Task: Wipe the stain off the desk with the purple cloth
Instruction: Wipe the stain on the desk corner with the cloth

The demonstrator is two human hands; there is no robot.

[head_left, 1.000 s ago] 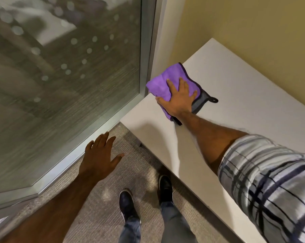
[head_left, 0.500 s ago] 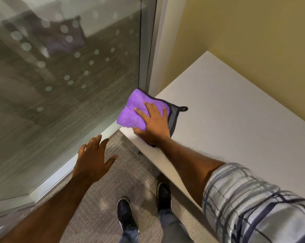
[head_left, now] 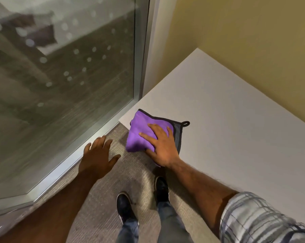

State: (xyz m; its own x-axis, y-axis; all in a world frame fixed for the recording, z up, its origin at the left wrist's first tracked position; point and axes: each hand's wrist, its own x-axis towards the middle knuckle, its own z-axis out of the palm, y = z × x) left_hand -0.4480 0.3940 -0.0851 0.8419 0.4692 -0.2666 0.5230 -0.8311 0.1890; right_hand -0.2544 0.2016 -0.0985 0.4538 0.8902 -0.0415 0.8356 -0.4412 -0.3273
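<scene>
Right hand (head_left: 163, 148) flat, fingers spread, palm pressing purple cloth (head_left: 143, 135) onto the near corner of the white desk (head_left: 236, 130). Cloth overhangs the desk's front edge, its left part over carpet (head_left: 99, 216). Left hand (head_left: 97, 158) spread, empty, in air beside the glass panel (head_left: 60, 85). Desk surface bare to the right, up to the yellow wall (head_left: 253, 41).
</scene>
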